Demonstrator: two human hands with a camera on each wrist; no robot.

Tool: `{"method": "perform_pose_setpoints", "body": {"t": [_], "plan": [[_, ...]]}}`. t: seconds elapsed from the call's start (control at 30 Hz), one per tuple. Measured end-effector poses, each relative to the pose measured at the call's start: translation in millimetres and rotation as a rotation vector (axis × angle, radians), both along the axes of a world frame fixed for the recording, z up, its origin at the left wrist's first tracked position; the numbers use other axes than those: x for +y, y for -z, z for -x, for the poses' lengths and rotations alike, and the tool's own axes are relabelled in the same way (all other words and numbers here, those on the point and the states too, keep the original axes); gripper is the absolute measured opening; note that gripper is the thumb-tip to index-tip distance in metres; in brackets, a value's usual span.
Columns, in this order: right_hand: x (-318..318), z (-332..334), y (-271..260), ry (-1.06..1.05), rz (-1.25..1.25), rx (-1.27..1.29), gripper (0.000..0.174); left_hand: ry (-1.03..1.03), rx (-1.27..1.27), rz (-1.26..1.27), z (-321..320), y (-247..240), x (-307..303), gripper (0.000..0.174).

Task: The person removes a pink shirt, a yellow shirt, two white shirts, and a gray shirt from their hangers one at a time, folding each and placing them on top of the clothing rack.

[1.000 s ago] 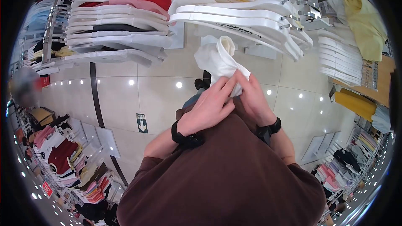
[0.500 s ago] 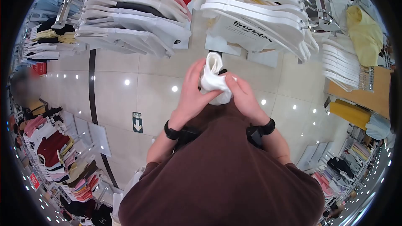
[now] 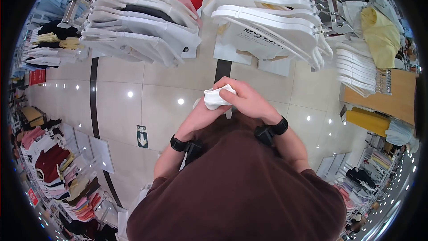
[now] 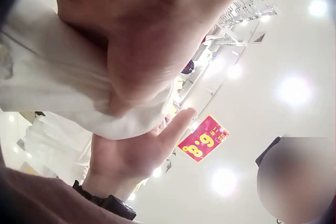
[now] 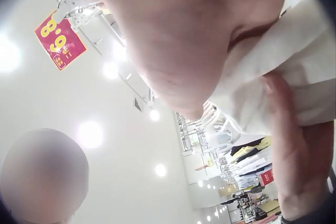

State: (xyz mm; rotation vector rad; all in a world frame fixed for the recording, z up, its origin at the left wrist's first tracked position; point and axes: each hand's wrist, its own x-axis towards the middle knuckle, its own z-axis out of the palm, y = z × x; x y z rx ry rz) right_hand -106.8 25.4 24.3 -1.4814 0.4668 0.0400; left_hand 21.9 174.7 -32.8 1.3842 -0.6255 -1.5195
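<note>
Right hand [image 3: 244, 99] shifted leftward, white cloth [image 3: 215, 99] creased, folded

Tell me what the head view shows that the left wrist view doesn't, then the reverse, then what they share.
Only the head view: the floor arrow sign and the mustard-yellow cloth off to the right.

Only the left wrist view: the pink sign with yellow characters and a small ceiling grille.

Both: the white cloth, the left hand, the right hand and the black band on the right wrist.
</note>
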Motion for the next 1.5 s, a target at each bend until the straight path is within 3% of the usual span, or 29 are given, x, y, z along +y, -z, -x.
{"method": "perform_pose_setpoints", "body": {"t": [0.13, 0.2, 0.23, 0.27, 0.3, 0.33, 0.4, 0.47, 0.53, 0.6, 0.67, 0.77, 0.83, 0.87, 0.93, 1.0, 1.03, 1.07, 1.1, 1.13, 1.2, 1.27, 1.33, 1.4, 1.47, 1.5], "plan": [[-10, 15, 10, 0.015, 0.063, -0.045, 0.032, -0.038, -0.04, 0.071, 9, 27, -6, 0.033], [-10, 22, 10, 0.412, 0.107, -0.177, 0.034, -0.081, -0.071, 0.1, 9, 32, -15, 0.034], [-17, 32, 10, 0.485, 0.276, -0.128, 0.041, -0.214, -0.034, 0.017, 8, 23, -24, 0.036], [-20, 42, 10, 0.494, 0.285, -0.138, 0.041, -0.347, 0.005, -0.063, 8, 14, -34, 0.039], [-20, 54, 10, 0.51, 0.49, -0.077, 0.047, -0.477, -0.025, 0.053, 14, 1, -44, 0.042], [-19, 64, 11, 0.528, 0.699, -0.017, 0.053, -0.466, -0.034, 0.076, 22, -10, -54, 0.042], [-9, 78, 16, 0.389, 0.643, -0.03, 0.073, -0.547, -0.075, 0.104, 43, -34, -69, 0.043], [-2, 81, 13, 0.312, 0.602, -0.078, 0.077, -0.377, -0.148, 0.16, 74, -57, -80, 0.045], [-22, 78, 10, 0.253, 0.483, -0.19, 0.078, -0.125, -0.711, 0.503, 98, -66, -93, 0.052], [-27, 92, -6, 0.362, 0.585, -0.224, 0.071, -0.236, -0.697, 0.613, 146, -54, -126, 0.084], [-42, 118, -15, 0.581, 0.407, -0.231, 0.068, 0.082, -0.68, 0.784, 121, -142, -146, 0.092], [-76, 162, -27, 0.873, 0.121, -0.247, 0.064, 0.406, -0.499, 0.936, 118, -187, -165, 0.104], [-99, 183, -41, 1.053, -0.087, -0.252, 0.061, 0.342, -0.413, 1.11, 101, -192, -170, 0.096], [-119, 185, -80, 1.117, -0.285, -0.549, 0.058, 0.29, -0.396, 1.196, 89, -188, -173, 0.091], [-160, 212, -128, 1.109, -0.595, -0.844, 0.063, 0.194, -0.445, 0.926, 48, -194, -175, 0.078], [-191, 224, -170, 1.212, -0.35, -0.84, 0.06, -0.232, -0.36, 0.739, 35, -160, -187, 0.065], [-205, 227, -184, 1.204, -0.348, -0.85, 0.06, -0.276, -0.449, 0.646, 23, -144, -192, 0.06], [-218, 229, -194, 1.28, -0.194, -0.884, 0.058, -0.32, -0.536, 0.551, 11, -129, -195, 0.054], [-230, 228, -205, 1.352, -0.039, -0.914, 0.057, -0.323, -0.543, 0.558, 3, -115, -195, 0.054], [-241, 223, -220, 1.345, -0.043, -0.921, 0.057, -0.371, -0.516, 0.47, -2, -100, -189, 0.052], [-265, 208, -243, 1.277, 0.096, -1.077, 0.055, -0.429, -0.499, 0.38, -1, -88, -176, 0.049], [-313, 211, -244, 0.802, -0.07, -1.262, 0.056, -0.441, -0.454, 0.288, 4, -85, -165, 0.047], [-385, 178, -229, 1.159, 1.316, -0.772, 0.057, -0.459, -0.45, 0.272, 11, -86, -161, 0.046], [-367, 97, -251, 0.665, 2.364, 0.1, 0.06, -0.48, -0.424, 0.264, 14, -83, -161, 0.045], [-389, 30, -256, 0.293, 1.885, -0.173, 0.056, -0.49, -0.444, 0.265, 15, -86, -164, 0.046], [-404, -1, -243, 0.247, 1.852, -0.17, 0.058, -0.477, -0.471, 0.27, 13, -86, -165, 0.046]]}}
